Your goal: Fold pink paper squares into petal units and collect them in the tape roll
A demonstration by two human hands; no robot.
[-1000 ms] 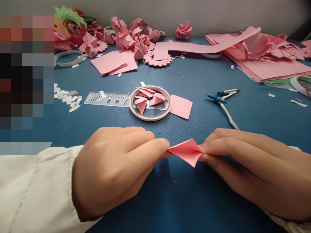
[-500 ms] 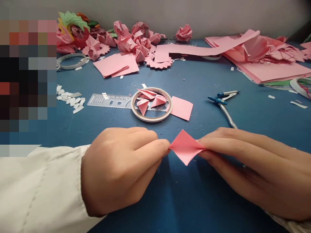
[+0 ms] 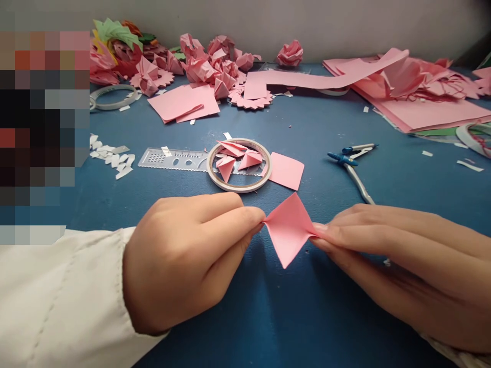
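A small square of pink paper (image 3: 288,232) is stretched between my two hands, turned like a diamond, with its left and right corners pinched. My left hand (image 3: 192,250) grips the left corner between thumb and forefinger, the other fingers curled in. The right corner is pressed between the thumb and fingers of my right hand (image 3: 395,260). Just beyond the paper lies a roll of tape (image 3: 212,176) with several folded pink pieces (image 3: 251,159) inside its ring. Another pink square (image 3: 287,170) lies at the roll's right side.
A clear plastic ruler (image 3: 174,159) runs under the tape roll, with white paper scraps (image 3: 115,159) to its left. A drawing compass (image 3: 355,171) lies to the right. Crumpled pink paper flowers (image 3: 215,64) and pink sheets (image 3: 429,110) line the back of the blue table (image 3: 245,327).
The pink square has tilted, its left corner rising and its right corner dipping slightly. It now faces me more fully. Both hands have shifted a little to the left.
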